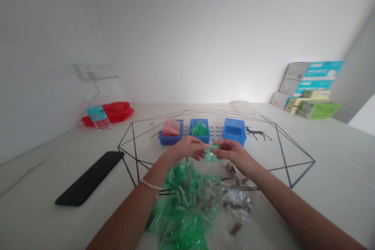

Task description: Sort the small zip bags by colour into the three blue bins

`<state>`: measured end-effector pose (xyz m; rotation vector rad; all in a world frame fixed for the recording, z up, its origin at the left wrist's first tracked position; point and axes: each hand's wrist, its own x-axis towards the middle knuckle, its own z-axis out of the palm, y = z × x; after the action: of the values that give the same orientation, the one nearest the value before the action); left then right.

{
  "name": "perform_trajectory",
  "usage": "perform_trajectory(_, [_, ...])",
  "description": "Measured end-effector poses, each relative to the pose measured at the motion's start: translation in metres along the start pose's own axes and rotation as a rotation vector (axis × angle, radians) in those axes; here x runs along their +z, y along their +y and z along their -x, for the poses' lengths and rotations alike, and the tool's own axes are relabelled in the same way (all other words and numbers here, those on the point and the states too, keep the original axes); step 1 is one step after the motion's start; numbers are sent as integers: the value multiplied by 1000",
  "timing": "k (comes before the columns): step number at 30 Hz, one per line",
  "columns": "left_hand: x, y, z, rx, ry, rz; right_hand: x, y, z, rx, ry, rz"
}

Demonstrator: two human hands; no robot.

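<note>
Between my two hands is a small green see-through plastic bag (211, 155), held up just in front of the blue bins. My left hand (189, 148) pinches its left edge with the fingertips. From the other side, my right hand (233, 154) has thumb and fingers closed on the bag's upper right part. Below my hands lies a loose pile of green plastic bags (187, 199). Beside them are crinkled clear bags (237, 201) with small brown pieces, whose kind I cannot make out. One brown piece (236, 228) lies apart near the front.
Three blue bins stand in a row: one with pink packets (171, 127), one with green plastic (200, 128), and a right bin (234, 131) showing bare inner walls. A black flat slab (90, 177) lies left. Stacked boxes (310, 82) stand back right; a red bag (118, 111) lies back left.
</note>
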<state>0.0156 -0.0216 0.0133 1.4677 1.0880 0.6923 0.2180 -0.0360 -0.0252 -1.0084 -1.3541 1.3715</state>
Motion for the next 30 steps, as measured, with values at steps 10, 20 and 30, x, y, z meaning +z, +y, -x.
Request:
perform_trajectory(10, [4,-7,-3,-147,5,304,-2,-12,8,352,48,-341])
perform_trajectory(20, [5,-9,-5,-199,48,352,-2,-16,10,407,19,-281])
perform_trajectory(30, [8,-6,-3,-171,51,320,-1,-12,10,324,-6,-185])
